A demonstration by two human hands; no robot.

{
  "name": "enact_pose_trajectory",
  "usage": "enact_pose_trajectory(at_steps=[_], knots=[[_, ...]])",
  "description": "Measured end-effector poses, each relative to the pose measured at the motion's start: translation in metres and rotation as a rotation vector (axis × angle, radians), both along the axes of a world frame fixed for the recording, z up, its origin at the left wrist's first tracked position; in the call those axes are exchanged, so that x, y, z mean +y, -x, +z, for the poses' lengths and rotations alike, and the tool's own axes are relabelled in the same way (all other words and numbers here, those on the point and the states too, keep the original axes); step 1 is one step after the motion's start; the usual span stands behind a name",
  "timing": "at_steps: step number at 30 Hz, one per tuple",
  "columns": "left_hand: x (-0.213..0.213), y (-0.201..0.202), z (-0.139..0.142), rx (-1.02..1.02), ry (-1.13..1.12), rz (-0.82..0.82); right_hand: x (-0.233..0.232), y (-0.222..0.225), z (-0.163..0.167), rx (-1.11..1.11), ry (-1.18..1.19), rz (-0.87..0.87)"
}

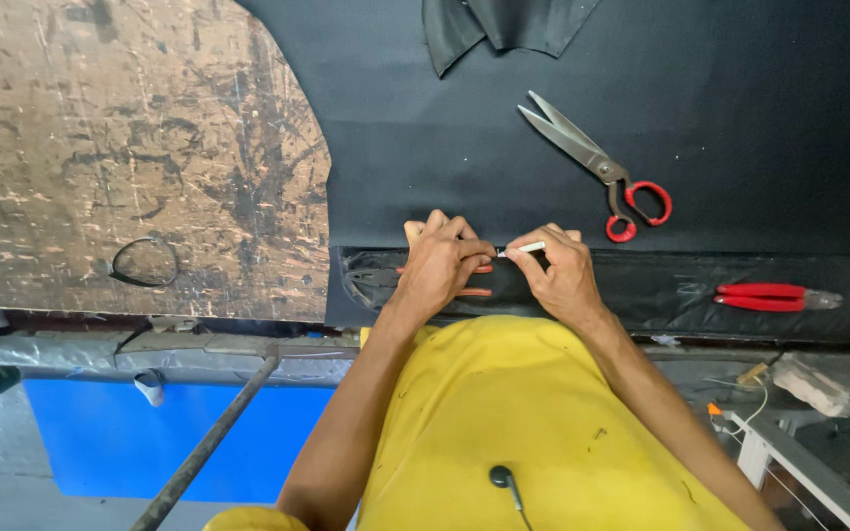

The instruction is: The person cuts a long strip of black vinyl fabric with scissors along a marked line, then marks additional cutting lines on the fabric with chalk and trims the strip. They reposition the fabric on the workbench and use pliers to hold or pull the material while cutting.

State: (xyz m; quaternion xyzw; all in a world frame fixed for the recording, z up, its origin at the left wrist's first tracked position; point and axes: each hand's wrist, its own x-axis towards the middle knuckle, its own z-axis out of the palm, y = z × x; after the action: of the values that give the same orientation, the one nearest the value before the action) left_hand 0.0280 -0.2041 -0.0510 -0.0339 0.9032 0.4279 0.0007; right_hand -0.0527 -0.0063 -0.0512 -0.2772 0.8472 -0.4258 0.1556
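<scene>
My left hand [442,265] presses down on a flat orange-brown template piece [474,291] that lies on the near edge of a black sheet of material [740,118]. My right hand [555,267] pinches a small white marking stick [525,248], its tip pointing left toward my left hand's fingertips. Both hands sit side by side, nearly touching, at the front edge of the table. The template is mostly hidden under my left hand.
Red-handled scissors [597,162] lie open on the black sheet behind my right hand. Red-handled pliers [774,295] rest at the right front edge. A folded black scrap [504,25] lies at the far edge. Worn wooden tabletop [130,147] spreads left. A metal rod [211,442] slants below.
</scene>
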Motion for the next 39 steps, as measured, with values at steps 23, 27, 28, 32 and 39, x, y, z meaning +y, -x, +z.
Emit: enact_pose_trajectory(at_steps=[23, 27, 28, 32, 39], knots=[[0.097, 0.055, 0.037, 0.046, 0.164, -0.073, 0.276, -0.039, -0.011, -0.083, 0.488, -1.242], [0.184, 0.113, 0.039, 0.081, 0.022, -0.286, 0.356, -0.035, -0.028, 0.041, 0.537, -1.393], [0.211, 0.129, 0.039, 0.120, 0.006, -0.346, 0.371, -0.028, -0.032, 0.037, 0.542, -1.419], [0.328, 0.191, 0.033, 0.126, -0.063, -0.521, 0.407, 0.005, -0.040, 0.019, 0.545, -1.353], [0.459, 0.258, 0.006, 0.109, 0.069, -0.681, 0.434, 0.067, -0.045, -0.060, 0.474, -1.228]])
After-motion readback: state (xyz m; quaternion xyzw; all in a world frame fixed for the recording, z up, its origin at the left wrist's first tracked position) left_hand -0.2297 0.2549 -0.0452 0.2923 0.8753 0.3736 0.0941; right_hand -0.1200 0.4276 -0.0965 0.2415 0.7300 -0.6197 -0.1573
